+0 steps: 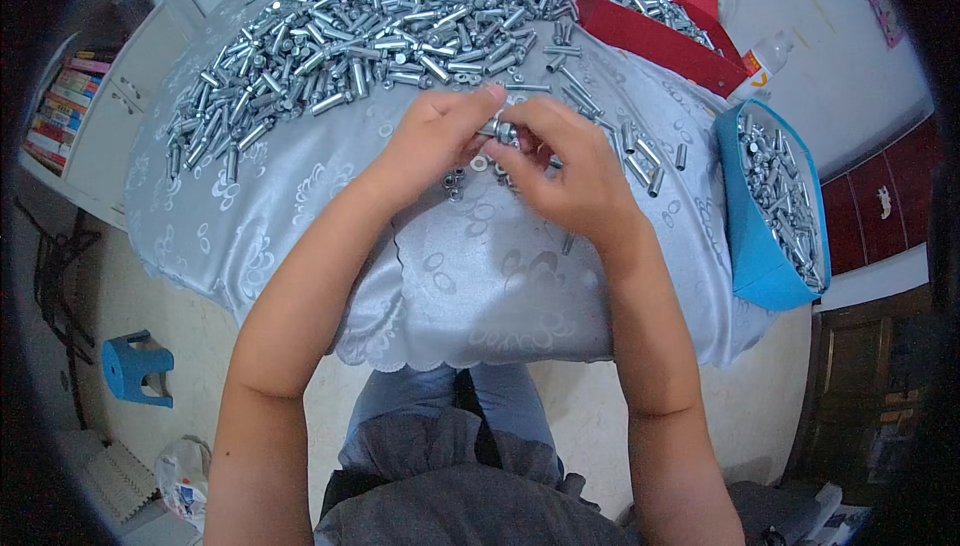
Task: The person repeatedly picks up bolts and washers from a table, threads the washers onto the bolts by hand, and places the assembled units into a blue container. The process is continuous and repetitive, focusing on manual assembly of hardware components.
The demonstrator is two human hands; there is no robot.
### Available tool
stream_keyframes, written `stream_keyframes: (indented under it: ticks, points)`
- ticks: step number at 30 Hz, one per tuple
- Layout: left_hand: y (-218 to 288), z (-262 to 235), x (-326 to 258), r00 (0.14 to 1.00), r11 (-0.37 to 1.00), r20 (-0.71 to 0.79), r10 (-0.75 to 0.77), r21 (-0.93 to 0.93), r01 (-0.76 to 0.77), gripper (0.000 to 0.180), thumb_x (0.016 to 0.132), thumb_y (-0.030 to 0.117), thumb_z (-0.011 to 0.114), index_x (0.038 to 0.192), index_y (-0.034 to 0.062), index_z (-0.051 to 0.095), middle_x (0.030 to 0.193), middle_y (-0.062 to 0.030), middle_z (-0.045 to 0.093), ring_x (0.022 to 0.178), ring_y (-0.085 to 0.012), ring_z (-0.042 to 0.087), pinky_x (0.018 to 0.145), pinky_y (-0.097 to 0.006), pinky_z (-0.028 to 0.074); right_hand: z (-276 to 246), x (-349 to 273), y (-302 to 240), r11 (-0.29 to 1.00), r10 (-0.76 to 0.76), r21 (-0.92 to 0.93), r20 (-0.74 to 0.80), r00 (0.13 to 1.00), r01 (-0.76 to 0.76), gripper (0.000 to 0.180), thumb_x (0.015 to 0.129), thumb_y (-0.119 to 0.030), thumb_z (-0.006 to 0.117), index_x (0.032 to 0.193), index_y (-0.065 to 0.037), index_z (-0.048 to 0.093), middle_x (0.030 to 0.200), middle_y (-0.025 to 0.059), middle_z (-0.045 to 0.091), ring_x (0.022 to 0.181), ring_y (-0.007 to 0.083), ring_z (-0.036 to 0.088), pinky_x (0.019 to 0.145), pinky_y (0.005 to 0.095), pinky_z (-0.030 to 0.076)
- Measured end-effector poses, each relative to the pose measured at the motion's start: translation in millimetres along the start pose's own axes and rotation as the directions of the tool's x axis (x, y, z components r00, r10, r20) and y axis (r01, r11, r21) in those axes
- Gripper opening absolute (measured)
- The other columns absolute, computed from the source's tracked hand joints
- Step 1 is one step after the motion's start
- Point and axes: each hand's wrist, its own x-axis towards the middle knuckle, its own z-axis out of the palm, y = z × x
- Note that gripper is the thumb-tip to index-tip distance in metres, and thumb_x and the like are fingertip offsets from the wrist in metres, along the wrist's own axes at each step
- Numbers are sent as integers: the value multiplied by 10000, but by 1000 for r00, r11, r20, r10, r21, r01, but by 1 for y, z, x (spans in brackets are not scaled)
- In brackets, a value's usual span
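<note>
Bolt held horizontally between two bare hands above the cloth, just on the near side of the pile. The left hand is closed on one end, its fingers mostly hidden; the right hand grips the other end between thumb and curled fingers. Nuts lie beneath the hands. Loose bolts lie to the right. Beyond stand a red box and a blue bin, both holding metal parts, with a bottle between them. At lower left, a blue stool stands on the floor.
</note>
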Motion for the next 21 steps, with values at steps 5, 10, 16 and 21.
stream_keyframes:
  ticks: [5, 10, 16, 21]
  points:
    - [1, -2, 0, 990, 975, 27, 138, 174, -141, 384, 807, 382, 522, 538, 111, 488, 508, 39, 411, 458, -59, 348, 422, -231, 255, 5, -3, 5, 995, -49, -81, 135, 990, 60, 264, 723, -285, 618, 799, -42, 551, 572, 96, 488, 500, 260, 493, 487, 333, 403]
    - [2, -1, -1, 999, 996, -26, 46, 80, -43, 440, 823, 365, 509, 489, 84, 458, 480, 37, 393, 448, -51, 340, 419, -217, 262, -3, -1, -7, 995, 59, -81, 24, 998, -57, 256, 738, -275, 605, 664, -46, 519, 550, 97, 493, 477, 268, 474, 467, 337, 390]
    - [0, -1, -1, 998, 993, 8, 61, 97, -61, 438, 825, 362, 505, 485, 92, 442, 482, 39, 390, 446, -51, 332, 417, -214, 256, -2, -1, 1, 1000, 1, 21, 4, 1000, -1, 261, 756, -277, 583, 676, -40, 508, 561, 91, 483, 476, 239, 470, 454, 326, 371]
    - [4, 1, -3, 998, 998, 59, 10, 69, -14, 433, 829, 364, 498, 494, 98, 433, 476, 45, 372, 440, -50, 313, 414, -214, 249, 0, -1, 0, 1000, 12, 28, -50, 999, -11, 226, 779, -254, 554, 736, -32, 545, 574, 90, 491, 495, 216, 485, 471, 310, 385]
